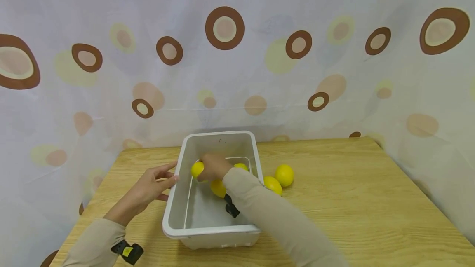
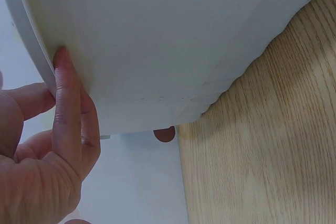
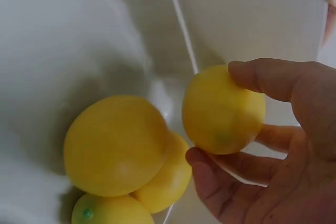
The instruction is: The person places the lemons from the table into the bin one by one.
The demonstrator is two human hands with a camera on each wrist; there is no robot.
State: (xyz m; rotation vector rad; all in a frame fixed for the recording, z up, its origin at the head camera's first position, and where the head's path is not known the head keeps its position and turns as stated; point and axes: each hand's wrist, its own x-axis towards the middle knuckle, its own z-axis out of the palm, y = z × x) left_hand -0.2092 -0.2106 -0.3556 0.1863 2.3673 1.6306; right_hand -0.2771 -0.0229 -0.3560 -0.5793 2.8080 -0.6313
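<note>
Yellow fruit (image 1: pixel 197 169) sits pinched in the right hand (image 1: pixel 215 167) below head-view centre; lower left, the left hand (image 1: pixel 149 185) grips a white bin (image 1: pixel 211 231).

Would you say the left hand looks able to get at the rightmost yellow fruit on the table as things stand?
Probably not directly: the left hand holds the left rim of the white bin, and the bin and the right forearm lie between that hand and the rightmost yellow fruit.
</note>
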